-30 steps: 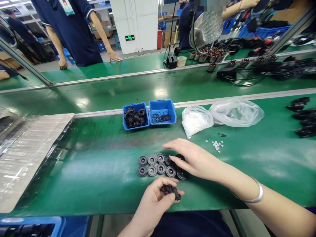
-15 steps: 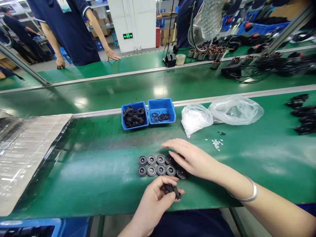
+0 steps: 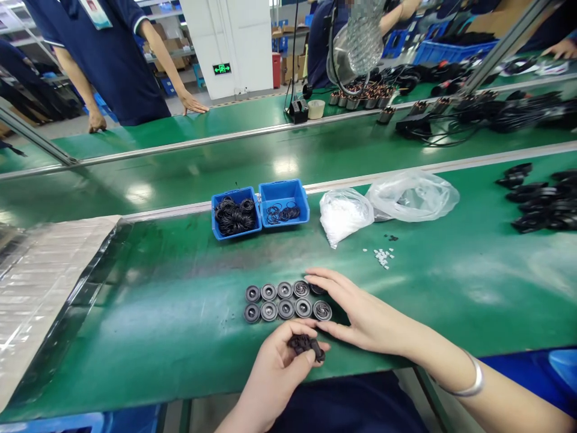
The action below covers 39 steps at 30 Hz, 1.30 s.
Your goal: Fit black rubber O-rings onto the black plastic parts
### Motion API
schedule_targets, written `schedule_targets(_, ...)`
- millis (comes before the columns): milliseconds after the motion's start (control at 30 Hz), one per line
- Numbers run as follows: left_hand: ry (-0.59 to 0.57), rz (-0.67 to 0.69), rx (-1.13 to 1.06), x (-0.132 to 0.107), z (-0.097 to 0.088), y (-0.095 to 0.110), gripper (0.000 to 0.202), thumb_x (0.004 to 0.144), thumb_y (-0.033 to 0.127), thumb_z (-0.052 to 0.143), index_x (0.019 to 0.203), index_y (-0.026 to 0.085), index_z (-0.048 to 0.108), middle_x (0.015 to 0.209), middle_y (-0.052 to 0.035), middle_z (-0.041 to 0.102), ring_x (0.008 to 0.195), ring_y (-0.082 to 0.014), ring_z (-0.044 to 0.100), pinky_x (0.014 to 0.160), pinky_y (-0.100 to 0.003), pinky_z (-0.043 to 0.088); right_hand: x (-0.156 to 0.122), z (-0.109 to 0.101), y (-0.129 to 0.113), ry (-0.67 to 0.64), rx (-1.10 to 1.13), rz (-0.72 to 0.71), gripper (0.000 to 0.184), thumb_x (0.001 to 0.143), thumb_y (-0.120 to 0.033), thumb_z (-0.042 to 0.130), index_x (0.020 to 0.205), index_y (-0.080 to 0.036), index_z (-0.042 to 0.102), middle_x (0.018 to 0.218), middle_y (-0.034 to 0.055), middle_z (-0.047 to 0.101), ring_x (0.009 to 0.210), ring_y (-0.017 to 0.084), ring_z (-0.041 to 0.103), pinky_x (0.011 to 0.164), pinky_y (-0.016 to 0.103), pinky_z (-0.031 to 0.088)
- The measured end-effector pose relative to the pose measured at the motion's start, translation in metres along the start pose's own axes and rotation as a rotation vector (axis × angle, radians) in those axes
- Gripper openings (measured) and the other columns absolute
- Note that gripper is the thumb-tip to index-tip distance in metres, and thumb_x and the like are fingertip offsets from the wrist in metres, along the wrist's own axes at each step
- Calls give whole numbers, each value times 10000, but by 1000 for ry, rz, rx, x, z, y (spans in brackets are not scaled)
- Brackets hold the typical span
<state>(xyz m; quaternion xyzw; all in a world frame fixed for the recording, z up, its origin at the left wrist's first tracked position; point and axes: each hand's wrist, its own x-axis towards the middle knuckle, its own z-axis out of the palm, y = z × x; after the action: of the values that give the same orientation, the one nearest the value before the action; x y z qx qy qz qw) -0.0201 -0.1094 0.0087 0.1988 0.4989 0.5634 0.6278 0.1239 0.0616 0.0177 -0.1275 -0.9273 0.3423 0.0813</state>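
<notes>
A long green workbench [image 3: 148, 355] fills the lower frame, with a second bench beyond it and a co-worker [image 3: 108, 66] in a navy shirt standing at upper left. A crinkled foil sheet [image 3: 40, 288] lies along the left end of the near bench. Toward its back edge, at centre, sit two blue tubs: the left tub [image 3: 215, 222] is heaped with black rings [image 3: 234, 216], and the right tub [image 3: 288, 219] holds a thinner layer of similar rings. Just to their right rest a bag of white contents [image 3: 345, 213], a clear bag [image 3: 412, 195] and a small scatter of white pieces [image 3: 382, 257], while a heap of black parts [image 3: 527, 193] lies at the right edge. Nearest the person, ten dark discs [image 3: 285, 299] are laid out in two tidy rows of five, with the rings and black parts lying in stock beyond them. Most discs show a pale grey ring around a dark centre, though the two nearest the right hand look swirled; the detail is too small to read. The right hand [image 3: 360, 316] lies open and nearly flat, its fingertips over the far end of the back row. Just below the rows, the left hand [image 3: 270, 376] curls its fingers and thumb firmly around a clump of dark parts [image 3: 306, 344] above the bench's front edge.
</notes>
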Motion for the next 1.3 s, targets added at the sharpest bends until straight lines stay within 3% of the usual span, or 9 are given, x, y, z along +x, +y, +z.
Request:
schedule_targets(233,19,20,14,1,4,-1,192,814,274,715,973,197,641,1258,-86,544,1046,-253,657,885,-362,515,6,2,13,27,-1,-118,614,925,-308,580,1467,-207,309,1445,155,420,1367,266,385,1107,475,408)
schedule_targets(400,20,17,28,1,5,-1,191,818,274,713,972,191,636,1191,-76,573,1059,-261,651,891,-369,518,7,-5,10,13,-23,-140,622,929,-328,577,1468,-191,299,1449,159,403,1368,266,371,1110,474,399)
schedule_targets(500,10,-1,35,-4,4,1,176,841,263,691,982,183,623,1016,-62,646,1060,-259,647,904,-368,506,4,-12,0,122,4,-90,536,928,-307,576,1416,-209,377,1414,140,434,1330,265,402,1102,470,394)
schedule_targets(567,1,-2,34,-9,4,3,160,863,250,666,996,181,611,962,-62,677,1045,-244,648,915,-363,493,-1,-15,-12,182,97,-39,414,941,-282,559,1338,-230,452,1300,113,521,1202,232,504,1029,420,457)
schedule_targets(667,12,46,6,-14,6,7,160,882,221,642,1033,197,595,1012,-61,674,1022,-207,630,919,-350,487,-8,-14,-33,46,302,-10,379,916,-304,619,1268,-255,487,1070,47,602,926,163,589,824,296,532)
schedule_targets(767,44,77,-67,-16,10,9,142,892,212,626,1027,220,582,1072,-45,630,1031,-186,594,915,-347,495,-12,-5,-48,-59,314,-34,531,832,-355,732,1286,-260,474,1001,24,603,879,163,574,773,278,516)
schedule_targets(1000,6,71,-135,-17,9,12,132,869,218,655,982,202,589,1039,-49,633,1043,-194,600,891,-311,488,-8,18,-43,93,361,-103,379,869,-350,694,1199,-244,542,882,7,590,787,139,551,719,256,478)
schedule_targets(1167,73,73,-145,-19,6,11,178,830,253,710,964,199,605,1037,-49,632,1057,-229,637,892,-338,513,-2,4,-34,183,418,-106,104,927,-185,594,1030,-205,597,926,27,587,857,131,575,764,253,486)
schedule_targets(1300,133,81,-87,-20,5,9,174,820,275,723,951,200,635,1008,-35,598,1102,-276,642,908,-350,519,8,-6,-24,226,251,-148,175,927,-104,533,1068,-196,582,1024,59,574,966,153,563,839,284,484)
